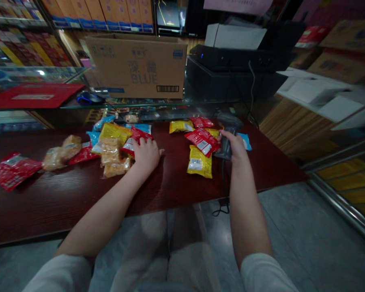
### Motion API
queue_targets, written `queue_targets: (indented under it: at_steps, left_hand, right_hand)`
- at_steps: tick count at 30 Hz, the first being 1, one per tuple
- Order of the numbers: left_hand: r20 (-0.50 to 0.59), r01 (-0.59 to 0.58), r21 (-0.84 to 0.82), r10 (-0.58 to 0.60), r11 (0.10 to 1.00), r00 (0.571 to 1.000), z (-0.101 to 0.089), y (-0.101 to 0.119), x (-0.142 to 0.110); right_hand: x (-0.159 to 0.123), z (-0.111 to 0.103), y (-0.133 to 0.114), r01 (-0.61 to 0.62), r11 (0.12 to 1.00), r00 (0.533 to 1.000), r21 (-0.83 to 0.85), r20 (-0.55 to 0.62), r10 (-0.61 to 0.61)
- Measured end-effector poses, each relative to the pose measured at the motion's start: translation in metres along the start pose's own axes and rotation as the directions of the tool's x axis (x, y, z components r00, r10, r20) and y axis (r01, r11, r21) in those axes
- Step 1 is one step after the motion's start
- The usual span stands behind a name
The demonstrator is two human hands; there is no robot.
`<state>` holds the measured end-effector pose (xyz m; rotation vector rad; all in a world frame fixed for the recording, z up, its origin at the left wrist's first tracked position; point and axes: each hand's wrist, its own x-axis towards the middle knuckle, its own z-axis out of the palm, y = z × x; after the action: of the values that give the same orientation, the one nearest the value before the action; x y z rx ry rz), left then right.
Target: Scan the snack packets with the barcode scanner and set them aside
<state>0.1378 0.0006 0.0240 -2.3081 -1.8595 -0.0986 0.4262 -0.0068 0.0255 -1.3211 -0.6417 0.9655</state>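
Note:
My right hand (235, 147) is closed round the grip of a dark barcode scanner (228, 134), whose head points at a pile of snack packets. Just left of it lie a red packet (202, 140) and a yellow packet (200, 163). My left hand (146, 154) rests on another heap, its fingers curled over a red packet (135, 138) beside a yellow one (114, 132). Both heaps lie on a dark red wooden table (63, 194). The scanner's cable (222, 190) drops over the table's front edge.
A red packet (12, 169) and clear bags of pastry (61, 152) lie at the left. Behind stand a glass counter with a cardboard box (136, 67), a computer mouse (88, 98), a red mat (33, 95) and a black printer (240, 61). Shelves of goods line the back.

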Motion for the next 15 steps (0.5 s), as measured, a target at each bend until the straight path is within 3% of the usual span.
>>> queue_targets:
  at_steps: [3,6,8,10,12,15]
  left_hand:
    - [-0.054,-0.085,-0.059,0.082,0.995,0.995,0.001,0.009,0.001]
    - [-0.065,-0.225,-0.367,0.217,0.903,0.974,0.010,0.022,0.005]
    - [-0.023,-0.211,-0.667,0.263,0.714,0.964,0.022,0.032,0.011]
    - [0.038,-0.091,-0.883,0.262,0.460,0.964,0.035,0.041,0.018]
    - [0.081,0.027,-0.969,0.214,0.247,0.973,0.047,0.046,0.026]
    - [0.096,0.082,-0.993,0.168,0.084,0.981,0.059,0.045,0.032]
  right_hand:
    - [-0.003,0.006,0.002,0.022,0.999,0.999,-0.048,-0.022,-0.023]
    - [-0.004,0.008,0.005,0.023,0.995,0.999,-0.096,0.044,-0.019]
    - [-0.004,0.009,0.008,0.025,0.992,0.993,-0.125,0.114,-0.011]
    - [-0.006,0.011,0.010,0.027,0.992,0.975,-0.122,0.220,0.000]
    - [-0.007,0.014,0.013,0.036,0.992,0.940,-0.117,0.342,0.007]
    - [-0.008,0.018,0.018,0.037,0.991,0.897,-0.125,0.442,0.022]
